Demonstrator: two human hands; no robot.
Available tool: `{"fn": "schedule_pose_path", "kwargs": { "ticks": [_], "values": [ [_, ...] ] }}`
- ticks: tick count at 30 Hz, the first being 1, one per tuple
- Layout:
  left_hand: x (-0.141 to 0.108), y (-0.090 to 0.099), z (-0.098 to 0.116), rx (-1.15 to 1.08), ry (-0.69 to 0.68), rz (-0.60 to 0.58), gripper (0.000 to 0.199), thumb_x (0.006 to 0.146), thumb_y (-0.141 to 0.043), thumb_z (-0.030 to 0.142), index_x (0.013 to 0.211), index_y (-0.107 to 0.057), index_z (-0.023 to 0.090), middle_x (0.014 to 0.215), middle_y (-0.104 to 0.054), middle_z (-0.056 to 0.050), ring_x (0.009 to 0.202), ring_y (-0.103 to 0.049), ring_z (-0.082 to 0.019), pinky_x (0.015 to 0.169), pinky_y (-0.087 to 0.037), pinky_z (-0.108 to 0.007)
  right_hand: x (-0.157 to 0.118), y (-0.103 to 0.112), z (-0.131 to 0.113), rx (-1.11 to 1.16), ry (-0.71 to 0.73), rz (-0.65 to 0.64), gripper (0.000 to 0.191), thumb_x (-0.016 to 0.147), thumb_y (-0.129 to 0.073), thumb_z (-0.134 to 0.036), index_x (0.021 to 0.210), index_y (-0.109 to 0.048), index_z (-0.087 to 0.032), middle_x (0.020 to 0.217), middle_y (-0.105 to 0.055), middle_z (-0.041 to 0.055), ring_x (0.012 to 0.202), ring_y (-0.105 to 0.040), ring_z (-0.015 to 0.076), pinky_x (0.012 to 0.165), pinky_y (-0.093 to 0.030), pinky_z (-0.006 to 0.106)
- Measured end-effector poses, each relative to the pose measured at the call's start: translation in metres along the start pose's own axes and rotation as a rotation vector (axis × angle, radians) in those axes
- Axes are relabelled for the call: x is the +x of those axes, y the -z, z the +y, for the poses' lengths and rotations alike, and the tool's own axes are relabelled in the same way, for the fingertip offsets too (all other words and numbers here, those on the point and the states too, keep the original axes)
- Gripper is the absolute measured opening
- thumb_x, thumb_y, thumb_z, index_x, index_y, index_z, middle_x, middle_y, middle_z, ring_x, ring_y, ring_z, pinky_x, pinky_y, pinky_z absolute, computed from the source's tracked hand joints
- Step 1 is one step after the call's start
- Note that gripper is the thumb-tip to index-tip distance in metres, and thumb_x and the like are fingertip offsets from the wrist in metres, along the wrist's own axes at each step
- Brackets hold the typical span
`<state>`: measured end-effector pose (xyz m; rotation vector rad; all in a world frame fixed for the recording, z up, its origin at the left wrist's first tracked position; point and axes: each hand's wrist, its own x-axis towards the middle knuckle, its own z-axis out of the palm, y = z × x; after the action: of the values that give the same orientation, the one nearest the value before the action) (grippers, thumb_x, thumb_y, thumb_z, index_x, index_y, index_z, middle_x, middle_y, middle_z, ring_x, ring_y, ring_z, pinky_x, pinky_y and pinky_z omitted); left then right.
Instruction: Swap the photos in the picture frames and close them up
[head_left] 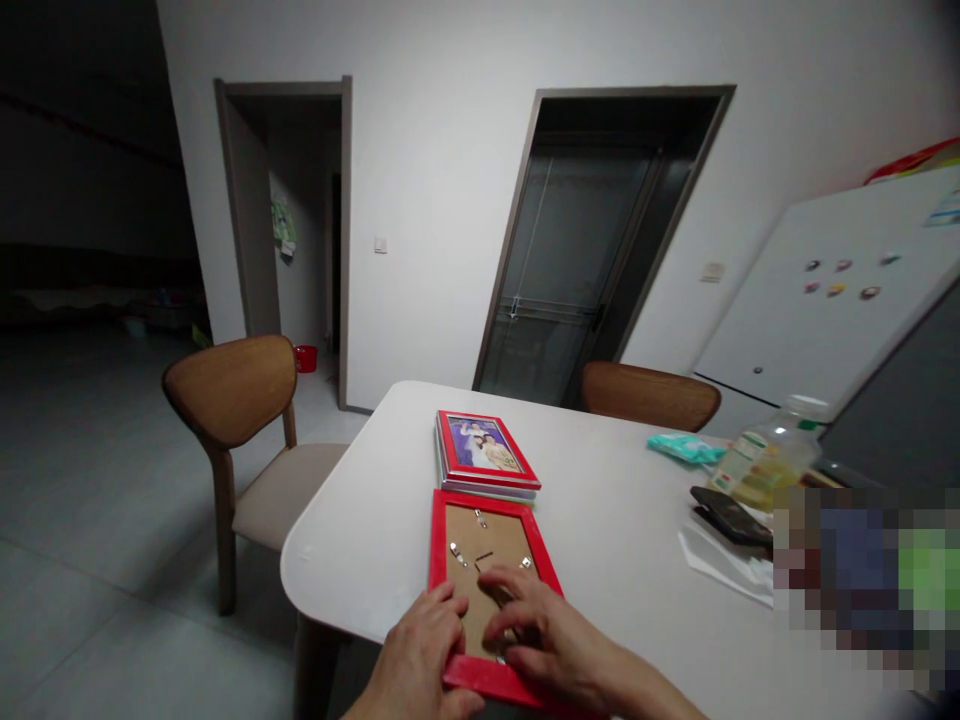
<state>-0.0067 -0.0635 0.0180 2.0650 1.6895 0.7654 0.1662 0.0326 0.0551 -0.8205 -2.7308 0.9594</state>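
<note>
A red photo frame (438,540) lies face down at the table's near edge, its brown backing board (466,530) showing. Small metal clips (458,555) sit around the board, and a thin dark piece (484,561) is near its middle. My left hand (427,650) is closed around the frame's lower left side, thumb over the near edge. Across the lower right part reaches my right hand (551,635), fingers bent against the board around a lower clip, which they mostly hide. Just beyond is a small stack of frames, the top red frame (487,447) showing a picture of people.
On the white table (607,560), at the right, are a plastic bottle (776,455) with yellow liquid, a dark phone-like object (729,515), white paper (724,565) and a teal packet (684,449). Wooden chairs stand left (232,390) and behind (651,394).
</note>
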Motion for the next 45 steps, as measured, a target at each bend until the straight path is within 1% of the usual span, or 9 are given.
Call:
{"fn": "schedule_pose_path", "kwargs": {
  "ticks": [6,11,18,24,30,34,38,42,45],
  "values": [
    [0.003,-0.003,-0.007,0.005,-0.057,0.040,0.034,0.051,-0.073,0.028,0.079,-0.058,0.018,0.114,-0.056,-0.008,0.115,-0.039,-0.024,0.097,-0.031,-0.035,0.018,-0.015,0.002,-0.084,0.024,0.217,0.019,0.067,-0.054,-0.024,0.083,-0.064,-0.024,0.112,-0.051,0.0044,0.107,-0.042,0.0191,0.092,-0.030,0.033],
    [0.004,-0.004,-0.012,-0.027,-0.152,0.084,0.036,0.057,-0.067,0.048,0.075,-0.058,0.018,0.112,-0.057,-0.011,0.113,-0.042,-0.026,0.096,-0.032,-0.035,0.063,-0.003,0.023,-0.307,-0.198,0.460,0.029,0.079,-0.038,-0.024,0.094,-0.061,-0.015,0.093,-0.058,0.0092,0.088,-0.051,0.0175,0.079,-0.037,0.028],
    [0.005,-0.004,-0.013,-0.040,-0.159,0.063,0.041,0.058,-0.064,0.054,0.074,-0.057,0.016,0.111,-0.057,-0.013,0.113,-0.041,-0.028,0.097,-0.032,-0.037,0.093,-0.005,0.039,-0.410,-0.277,0.493,0.027,0.077,-0.042,-0.026,0.096,-0.061,-0.024,0.093,-0.055,0.0073,0.087,-0.047,0.0205,0.071,-0.035,0.030],
    [0.001,-0.002,-0.009,-0.056,-0.120,0.051,0.035,0.057,-0.068,0.044,0.077,-0.058,0.017,0.115,-0.054,-0.010,0.115,-0.038,-0.027,0.097,-0.031,-0.037,0.062,0.000,0.025,-0.375,-0.188,0.450,0.037,0.076,-0.044,-0.027,0.111,-0.051,-0.021,0.102,-0.054,0.0067,0.093,-0.047,0.0187,0.080,-0.035,0.028],
    [-0.001,-0.004,-0.007,-0.006,-0.136,0.076,0.033,0.058,-0.070,0.034,0.082,-0.057,0.015,0.116,-0.053,-0.012,0.116,-0.037,-0.028,0.098,-0.029,-0.038,0.002,-0.012,0.021,-0.275,-0.188,0.328,0.041,0.063,-0.056,-0.035,0.102,-0.057,-0.022,0.103,-0.053,0.0080,0.095,-0.048,0.0213,0.082,-0.036,0.029],
    [-0.001,-0.001,-0.004,0.012,-0.135,0.054,0.046,0.064,-0.062,0.049,0.095,-0.054,0.016,0.120,-0.049,-0.014,0.116,-0.036,-0.029,0.097,-0.030,-0.041,-0.001,-0.013,0.021,-0.223,-0.220,0.362,0.042,0.062,-0.050,-0.024,0.102,-0.056,-0.018,0.101,-0.055,0.0091,0.095,-0.049,0.0200,0.085,-0.035,0.027],
    [0.003,0.001,0.008,0.068,-0.126,0.052,0.059,0.066,-0.057,0.051,0.111,-0.044,0.016,0.124,-0.044,-0.018,0.114,-0.039,-0.030,0.092,-0.031,-0.050,0.001,0.013,0.005,-0.227,-0.283,0.332,0.038,0.058,-0.049,-0.022,0.094,-0.061,-0.017,0.090,-0.059,0.0087,0.086,-0.053,0.0210,0.078,-0.039,0.028],
    [0.010,0.005,0.029,0.289,-0.139,0.240,0.059,0.065,-0.063,0.029,0.117,-0.040,0.015,0.129,-0.036,-0.018,0.120,-0.029,-0.032,0.093,-0.024,-0.059,-0.001,0.036,-0.031,-0.201,-0.228,0.355,0.032,0.060,-0.049,-0.025,0.088,-0.063,-0.018,0.087,-0.059,0.0072,0.081,-0.054,0.0195,0.072,-0.040,0.026],
    [0.010,0.014,0.033,0.452,-0.124,0.386,0.047,0.069,-0.050,0.008,0.114,-0.044,0.019,0.129,-0.038,-0.013,0.120,-0.030,-0.027,0.094,-0.025,-0.056,0.008,0.032,-0.056,-0.132,-0.127,0.392,0.031,0.060,-0.051,-0.025,0.088,-0.063,-0.018,0.086,-0.058,0.0062,0.081,-0.053,0.0181,0.070,-0.040,0.025]
  ]
}}
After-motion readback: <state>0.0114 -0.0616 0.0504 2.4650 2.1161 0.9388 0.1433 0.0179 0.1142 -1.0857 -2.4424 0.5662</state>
